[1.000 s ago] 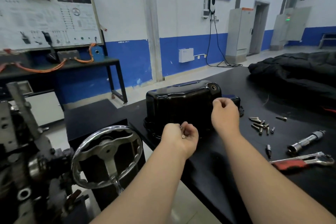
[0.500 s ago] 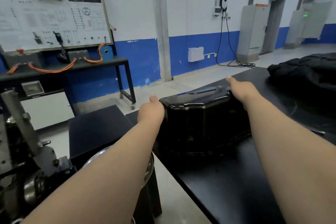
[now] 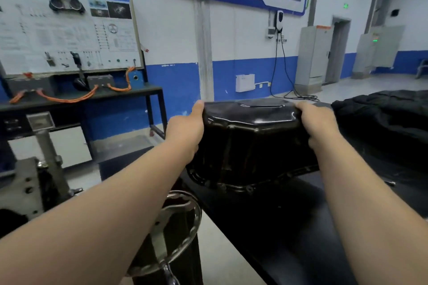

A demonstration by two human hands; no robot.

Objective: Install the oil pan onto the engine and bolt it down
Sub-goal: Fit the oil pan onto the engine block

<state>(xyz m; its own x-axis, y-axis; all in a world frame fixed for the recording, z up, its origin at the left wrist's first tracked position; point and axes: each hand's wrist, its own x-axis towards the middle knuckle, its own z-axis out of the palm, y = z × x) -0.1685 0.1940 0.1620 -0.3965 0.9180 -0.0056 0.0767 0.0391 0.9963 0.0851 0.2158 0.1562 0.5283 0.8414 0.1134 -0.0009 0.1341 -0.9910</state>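
Observation:
The black oil pan [image 3: 250, 146] is upside down, its bolt flange at the bottom, just above the near left corner of the black table [image 3: 266, 227]. My left hand [image 3: 185, 132] grips its left end, thumb on the top edge. My right hand [image 3: 317, 125] grips its right end, fingers wrapped over the upper corner. The engine on its stand [image 3: 30, 187] shows at the lower left, with the chrome handwheel [image 3: 176, 227] under my left forearm. The pan covers my fingertips. No bolts are in sight.
A black jacket [image 3: 384, 118] lies on the table at the right, close to the pan. A training board on a black bench [image 3: 69, 90] stands against the blue and white wall behind. Bare floor separates the table from the engine stand.
A second ago my hands held small bolts in front of the pan, with bolts and tools on the table. Both hands then reached to the pan's ends and now grip it, lifted closer.

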